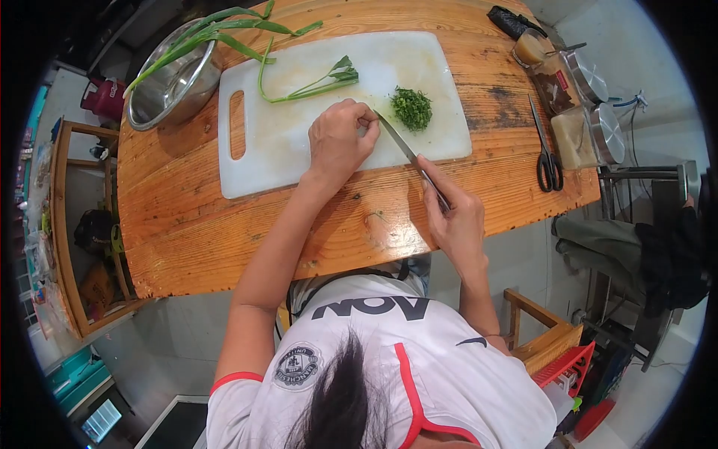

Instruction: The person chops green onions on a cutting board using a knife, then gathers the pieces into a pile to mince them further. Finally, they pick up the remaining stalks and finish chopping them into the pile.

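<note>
My right hand [456,217] grips a knife [402,142] by its handle, the blade slanting up and left over the white cutting board [273,161]. Close to the knife tip, my left hand [338,141] is closed with thumb and fingers together above the board; whatever they hold is hidden. A small heap of finely chopped green herbs [411,109] lies right of the blade. Beyond my left hand, a leafy green stalk [318,87] rests on the board.
A metal bowl [140,120] stands left of the board, with long spring onions [213,34] across it. Black-handled scissors [550,168] lie at the right, beside jars [574,138] with metal lids. The wooden table's [194,239] front edge is near my body.
</note>
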Demonstrator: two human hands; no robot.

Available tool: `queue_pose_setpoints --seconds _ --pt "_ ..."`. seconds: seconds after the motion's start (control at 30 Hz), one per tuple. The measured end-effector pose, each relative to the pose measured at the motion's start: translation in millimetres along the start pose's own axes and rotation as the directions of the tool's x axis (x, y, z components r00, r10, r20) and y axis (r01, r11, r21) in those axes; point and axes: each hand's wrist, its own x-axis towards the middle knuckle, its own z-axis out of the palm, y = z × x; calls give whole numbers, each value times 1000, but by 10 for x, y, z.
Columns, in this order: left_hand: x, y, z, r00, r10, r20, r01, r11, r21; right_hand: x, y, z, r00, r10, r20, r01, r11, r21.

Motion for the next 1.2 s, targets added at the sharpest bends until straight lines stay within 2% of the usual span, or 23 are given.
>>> queue_pose_setpoints --seconds 0.1,0.2,0.3,0.4,0.5,0.63,0.7,0.8,0.9,1.1,1.2 --pt "5 -16 1 999 32 -1 -32 999 0 79 61 113 994 -94 -47 93 995 -28" --pt "-7 10 -5 1000 1 1 -1 1000 -11 158 65 114 998 -51 -31 51 999 -18" --pt "-1 -15 -23 1000 -25 -1 25 999 -47 135 192 103 998 40 -44 -35 992 120" --pt "-11 -1 -38 999 -39 26 40 998 -54 73 156 60 994 -10 -107 24 991 129" --pt "4 2 -19 999 -37 25 38 997 -62 39 67 41 998 6 -63 3 991 131" --pt "-2 8 -37 1000 -18 10 18 999 -50 74 73 89 997 -59 -43 60 998 24" --pt "-6 -29 -22 999 40 -19 -39 999 2 105 94 156 993 -106 -55 105 994 -19" --pt "-30 -14 -5 998 53 -27 -52 998 37 178 118 195 994 -72 -78 75 996 43" --pt "-30 -19 -34 999 13 -35 -14 1000 -14 153 163 80 997 71 -31 -68 993 94" --pt "-40 -25 -7 1000 6 -23 -7 999 -34 72 95 40 999 -8 -38 13 993 120" --pt "-42 -48 -20 999 25 -29 -26 999 -32 99 40 79 1000 -12 -20 13 999 52"
